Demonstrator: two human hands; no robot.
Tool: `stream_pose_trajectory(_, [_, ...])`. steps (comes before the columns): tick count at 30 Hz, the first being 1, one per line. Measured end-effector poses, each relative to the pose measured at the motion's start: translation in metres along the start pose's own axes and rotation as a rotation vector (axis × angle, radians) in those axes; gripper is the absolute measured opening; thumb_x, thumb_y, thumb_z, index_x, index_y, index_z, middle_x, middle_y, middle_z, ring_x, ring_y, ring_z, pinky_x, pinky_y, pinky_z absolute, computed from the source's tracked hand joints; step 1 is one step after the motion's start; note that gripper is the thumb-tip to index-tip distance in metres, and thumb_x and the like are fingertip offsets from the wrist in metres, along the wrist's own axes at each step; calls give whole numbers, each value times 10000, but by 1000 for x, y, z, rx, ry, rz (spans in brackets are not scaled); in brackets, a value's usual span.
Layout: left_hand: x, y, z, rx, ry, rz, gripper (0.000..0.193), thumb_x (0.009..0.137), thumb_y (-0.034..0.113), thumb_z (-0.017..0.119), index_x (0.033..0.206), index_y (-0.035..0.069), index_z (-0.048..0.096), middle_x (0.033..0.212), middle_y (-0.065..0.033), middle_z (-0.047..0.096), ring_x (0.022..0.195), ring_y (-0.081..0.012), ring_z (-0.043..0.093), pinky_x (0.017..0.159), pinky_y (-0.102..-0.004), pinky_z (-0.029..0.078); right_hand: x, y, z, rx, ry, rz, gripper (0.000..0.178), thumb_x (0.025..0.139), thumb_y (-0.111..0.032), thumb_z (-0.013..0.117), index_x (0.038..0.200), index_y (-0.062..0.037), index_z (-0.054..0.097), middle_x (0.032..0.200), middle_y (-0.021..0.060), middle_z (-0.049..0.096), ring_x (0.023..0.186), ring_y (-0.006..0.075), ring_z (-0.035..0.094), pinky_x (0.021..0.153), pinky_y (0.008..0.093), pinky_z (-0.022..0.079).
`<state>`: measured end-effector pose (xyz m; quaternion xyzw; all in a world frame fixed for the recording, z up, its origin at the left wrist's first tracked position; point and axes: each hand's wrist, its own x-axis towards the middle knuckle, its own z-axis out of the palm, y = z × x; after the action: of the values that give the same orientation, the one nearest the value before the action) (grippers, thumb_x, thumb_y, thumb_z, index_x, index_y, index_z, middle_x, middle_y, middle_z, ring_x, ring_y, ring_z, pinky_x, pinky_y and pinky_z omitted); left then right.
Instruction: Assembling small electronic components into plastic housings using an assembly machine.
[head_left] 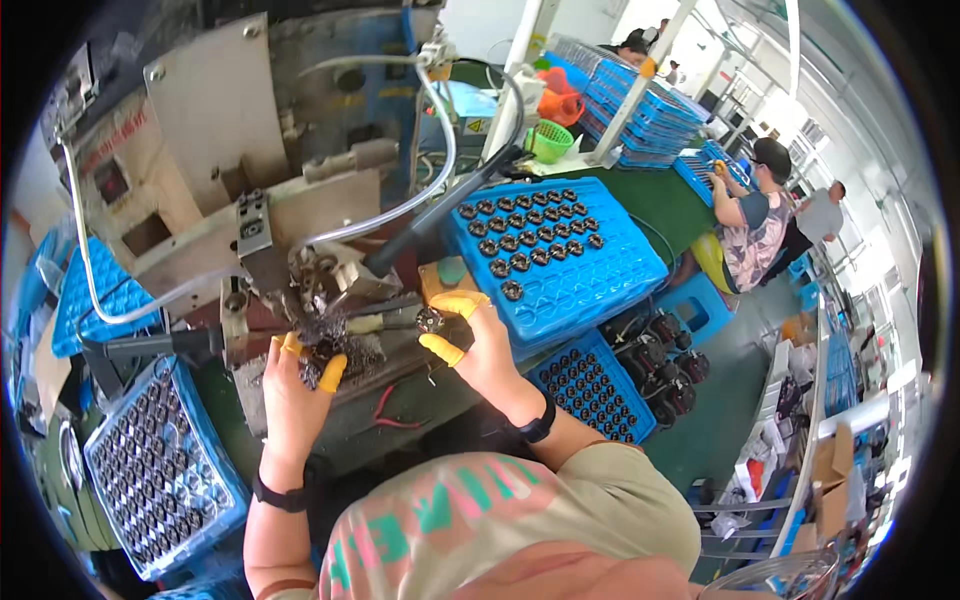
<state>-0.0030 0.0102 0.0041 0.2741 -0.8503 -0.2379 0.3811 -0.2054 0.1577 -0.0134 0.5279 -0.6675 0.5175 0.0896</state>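
My right hand (487,350), with yellow finger covers on thumb and fingertips, pinches a small round black part (430,320) with lighter metal bits. It is held just right of the bench machine's work point. My left hand (297,395), also wearing yellow finger covers, is at the machine's tooling (325,290). Its thumb and fingers close around another dark part (313,372), partly hidden among metal shavings. Shavings also lie over the machine's metal bed (365,355). Red-handled pliers (385,412) rest on the bench below, between my hands.
A blue tray (590,285) with rows of similar black parts stands right of the machine. More filled blue trays are at lower left (235,495) and lower right (640,400). A black hose (430,225) slants beside the machine. A co-worker (755,215) sits farther along the bench.
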Motion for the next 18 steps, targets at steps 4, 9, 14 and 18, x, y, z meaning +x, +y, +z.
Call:
stream_pose_trajectory(4, [-1,-15,8,-218,-29,-95,396,723,130,796,1026,-13,585,849,-120,557,758,-259,541,687,-359,454,7,10,0,-184,71,-125,467,715,-146,809,1110,-66,573,1157,123,607,1124,343,555,934,432,411])
stream_pose_trajectory(9, [-1,-12,16,-123,50,20,409,715,120,792,1036,-16,576,866,-113,561,774,-261,550,702,-359,458,11,28,8,-289,78,-168,499,731,-145,796,1146,-60,532,1197,148,582,1169,365,531,952,453,403])
stream_pose_trajectory(14, [-11,-18,11,-222,44,-55,532,700,134,807,1156,2,565,959,-120,585,873,-263,581,743,-349,464,14,32,14,-339,63,-168,484,747,-147,782,1134,-32,514,1211,173,567,1189,374,512,953,464,401])
stream_pose_trajectory(18, [-33,-16,-14,-169,98,-66,567,675,143,815,1178,41,576,1041,-92,582,933,-242,565,759,-331,452,10,35,16,-384,31,-137,446,772,-139,754,1119,-3,508,1219,194,558,1192,381,506,941,452,408])
